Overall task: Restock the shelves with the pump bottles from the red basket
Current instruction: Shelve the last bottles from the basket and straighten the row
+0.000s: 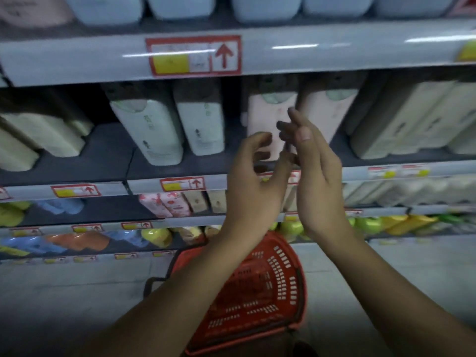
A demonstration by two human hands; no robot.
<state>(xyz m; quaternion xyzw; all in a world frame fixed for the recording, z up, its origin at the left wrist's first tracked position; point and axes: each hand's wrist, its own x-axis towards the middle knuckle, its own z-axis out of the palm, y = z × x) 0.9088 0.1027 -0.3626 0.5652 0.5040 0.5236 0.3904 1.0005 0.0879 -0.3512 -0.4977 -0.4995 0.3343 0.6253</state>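
Head view, blurred. Left hand: raised before the middle shelf, fingers loosely curled, holding nothing. Right hand: alongside, fingers straight, empty. Pink pump bottles: upright on that shelf, just behind both hands. Red basket: on the floor below, contents not discernible. Step, judged: a bottle just shelved. Next move calls for reaching down to the basket for another, if any remain.

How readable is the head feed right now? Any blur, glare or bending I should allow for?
Head view: dim overall, with motion blur smearing the pink bottles and price tags so no print reads; light streaks glare along the upper shelf edge; wide-angle bending curves the shelves; left hand, right hand and red basket show more clearly.
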